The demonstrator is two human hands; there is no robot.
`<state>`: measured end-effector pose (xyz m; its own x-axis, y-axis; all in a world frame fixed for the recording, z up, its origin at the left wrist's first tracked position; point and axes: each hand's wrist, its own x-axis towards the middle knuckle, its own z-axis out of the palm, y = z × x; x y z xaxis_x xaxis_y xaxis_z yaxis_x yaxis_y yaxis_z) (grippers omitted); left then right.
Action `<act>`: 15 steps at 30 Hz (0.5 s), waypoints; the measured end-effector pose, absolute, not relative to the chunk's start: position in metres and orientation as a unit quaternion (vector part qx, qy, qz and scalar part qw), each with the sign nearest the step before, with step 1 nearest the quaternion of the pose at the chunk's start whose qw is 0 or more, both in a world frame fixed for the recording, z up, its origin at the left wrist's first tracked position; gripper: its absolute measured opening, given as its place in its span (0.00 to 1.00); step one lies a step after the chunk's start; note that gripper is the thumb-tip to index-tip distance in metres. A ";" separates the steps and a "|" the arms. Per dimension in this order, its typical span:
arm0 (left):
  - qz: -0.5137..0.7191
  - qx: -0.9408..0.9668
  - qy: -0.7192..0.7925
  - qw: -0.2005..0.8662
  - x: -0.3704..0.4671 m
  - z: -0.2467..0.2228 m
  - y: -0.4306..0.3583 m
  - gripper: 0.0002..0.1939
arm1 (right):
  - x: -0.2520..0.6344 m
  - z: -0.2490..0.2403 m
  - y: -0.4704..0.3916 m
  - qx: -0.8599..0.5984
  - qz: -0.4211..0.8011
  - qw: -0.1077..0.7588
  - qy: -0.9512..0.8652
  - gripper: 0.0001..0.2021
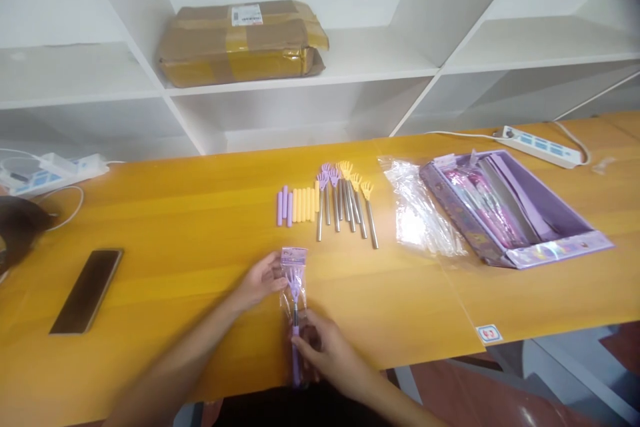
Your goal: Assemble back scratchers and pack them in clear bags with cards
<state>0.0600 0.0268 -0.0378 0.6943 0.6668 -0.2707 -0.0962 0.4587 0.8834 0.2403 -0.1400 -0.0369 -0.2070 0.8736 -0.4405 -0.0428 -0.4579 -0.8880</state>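
A purple back scratcher (295,330) with a metal shaft lies upright in view near the table's front edge, its claw end inside a clear plastic bag (286,303) topped by a purple header card (293,256). My left hand (263,278) is closed on the left edge of the bag, just below the card. Lower down, my right hand (325,345) grips the purple handle between thumb and fingers. Beyond my hands lie several claw heads on metal shafts, purple ones (334,180) and yellow ones (367,192). Beside them are purple handle tubes (285,205) and yellow handle tubes (303,205).
To the right are loose clear bags (423,213) and a purple display box (560,253) holding packed items. A phone (87,291) lies left. Power strips stand at the back left (75,170) and back right (543,146). A taped carton (240,47) rests on the shelf.
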 end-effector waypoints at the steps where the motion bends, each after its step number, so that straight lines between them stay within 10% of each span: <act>1: 0.241 0.463 0.300 0.799 0.060 -0.037 0.027 0.30 | 0.239 -0.040 -0.141 -0.521 0.675 0.354 -0.383 0.14; 7: 0.214 0.475 0.205 0.829 0.059 -0.035 0.031 0.28 | 0.304 -0.006 -0.115 -0.585 0.536 0.494 -0.355 0.14; 12: 0.203 0.467 0.197 0.838 0.058 -0.040 0.033 0.23 | 0.498 0.073 -0.079 -0.776 0.104 0.494 -0.378 0.11; 15: 0.191 0.471 0.196 0.838 0.057 -0.041 0.034 0.21 | 0.616 0.085 -0.055 -0.909 -0.153 0.247 -0.298 0.13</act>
